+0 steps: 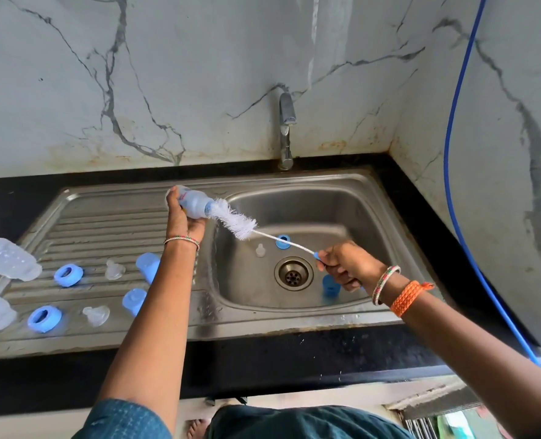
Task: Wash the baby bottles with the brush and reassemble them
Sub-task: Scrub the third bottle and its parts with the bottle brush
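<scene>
One camera worn on the person's head, looking forward and down, close over the sink and the black bench, both arms reaching out from the bottom edge, marble wall filling the top half

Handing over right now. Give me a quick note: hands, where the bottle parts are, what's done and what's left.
Left hand grips a bottle sideways over the sink edge.
Right hand holds the brush by its handle; bristles just at the bottle mouth.
In the basin: one ring, one nipple, one cap.
On the drainboard: two bottles, two rings, two nipples, two caps, all apart.
Left: finish brushing, reassemble all three.
</scene>
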